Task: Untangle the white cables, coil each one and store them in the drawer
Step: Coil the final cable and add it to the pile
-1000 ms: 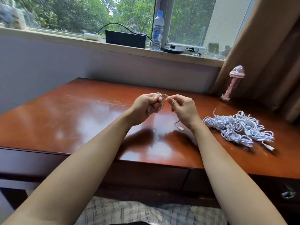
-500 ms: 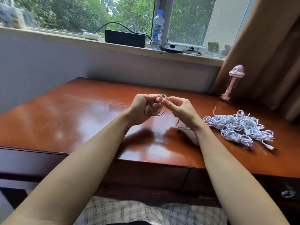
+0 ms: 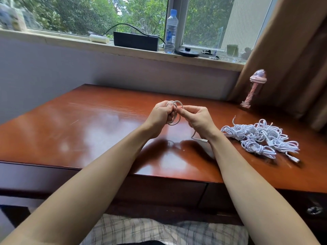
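Grip, left: left hand [image 3: 160, 115] has its fingers curled round a small coil of white cable [image 3: 174, 122], holding it above the desk [image 3: 88, 124].
Grip, right: right hand [image 3: 198, 119] pinches the same cable between thumb and forefinger, right at the top of the coil, its knuckles almost touching the left hand.
Coil: a few loops show above and below the left fingers; how many turns lie inside the fist cannot be told.
Loose end: a short tail drops from under the right hand and ends in a white plug [image 3: 203, 140], close over the desk near the right wrist; whether it touches the wood cannot be told.
Remaining cables: a pile of white cables [image 3: 260, 137] lies on the desk to the right of the hands, apart from them, with several plugs sticking out at its edges.
Drawer: a closed drawer front [image 3: 159, 190] sits under the desk edge between the forearms; a metal knob [image 3: 314, 210] shows on the far right front.
Desk corner: a pink bottle [image 3: 254, 89] stands by the brown curtain [image 3: 292, 59].
Windowsill: a clear water bottle [image 3: 170, 30] stands just right of a black box [image 3: 135, 41].
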A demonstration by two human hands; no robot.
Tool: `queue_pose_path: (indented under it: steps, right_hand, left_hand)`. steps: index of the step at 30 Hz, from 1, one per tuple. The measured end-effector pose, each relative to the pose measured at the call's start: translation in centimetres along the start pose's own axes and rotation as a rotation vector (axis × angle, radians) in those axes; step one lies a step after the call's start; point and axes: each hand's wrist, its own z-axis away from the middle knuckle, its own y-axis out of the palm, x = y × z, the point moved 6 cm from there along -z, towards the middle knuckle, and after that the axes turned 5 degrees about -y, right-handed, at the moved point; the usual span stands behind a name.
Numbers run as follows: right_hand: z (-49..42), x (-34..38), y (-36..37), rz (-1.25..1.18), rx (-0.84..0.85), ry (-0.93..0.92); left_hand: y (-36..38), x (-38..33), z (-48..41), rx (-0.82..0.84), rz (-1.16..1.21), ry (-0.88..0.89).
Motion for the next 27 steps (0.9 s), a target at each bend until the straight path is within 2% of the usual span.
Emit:
queue_pose_path:
  steps: [4,8,13,19,23,27]
  right_hand:
    - [-0.2,-0.1,-0.3,-0.021,-0.043,0.011]
    - [-0.1,-0.2,-0.4,0.021,-0.072,0.004]
    - [-0.1,-0.3,-0.1,-0.007,-0.09,0.006]
    - [-0.1,-0.3,0.4,-0.099,-0.12,-0.014]
    - [-0.6,-0.9,-0.4,-0.112,-0.232,-0.024]
    - [-1.1,-1.9,-0.7,-0.12,-0.259,-0.001]
  left_hand:
    - [0.3,-0.5,0.2,-0.043,-0.052,0.072]
    - [-0.4,0.0,-0.2,-0.081,-0.028,0.026]
    - [-0.8,0.7,-0.8,-0.106,-0.125,0.034]
    - [-0.3,0.1,-0.2,-0.096,-0.314,0.229]
    - [0.4,0.2,-0.1,0.024,-0.183,0.186]
    - [0.9,0.1,0.4,0.14,-0.032,0.116]
